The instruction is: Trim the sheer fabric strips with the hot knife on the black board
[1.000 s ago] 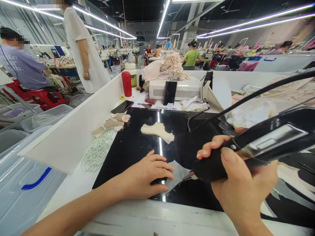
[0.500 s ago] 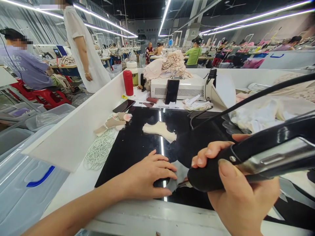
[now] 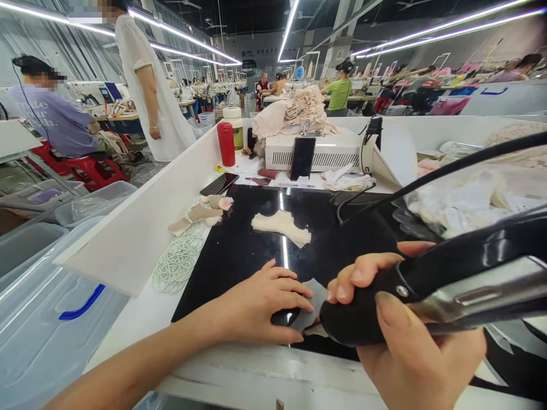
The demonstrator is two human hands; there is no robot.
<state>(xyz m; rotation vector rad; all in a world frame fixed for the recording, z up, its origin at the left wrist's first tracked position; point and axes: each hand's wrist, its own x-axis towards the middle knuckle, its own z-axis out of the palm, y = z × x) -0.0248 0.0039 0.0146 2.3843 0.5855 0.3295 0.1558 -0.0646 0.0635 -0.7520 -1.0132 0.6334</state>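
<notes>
Left hand (image 3: 267,304): fingers spread, touching grey piece (image 3: 317,293) | right hand (image 3: 421,350): fingers gripping black handheld tool (image 3: 464,265), tip at grey piece

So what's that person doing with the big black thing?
The person's right hand is wrapped around a black tool with its tip down at a thin gray piece. The left hand is spread out, its fingertips at the other side of that piece, which lies on a shiny black board. Farther back on the board lies a cream piece, with neither hand on it. A heap of pale string sits off to the left.
</notes>
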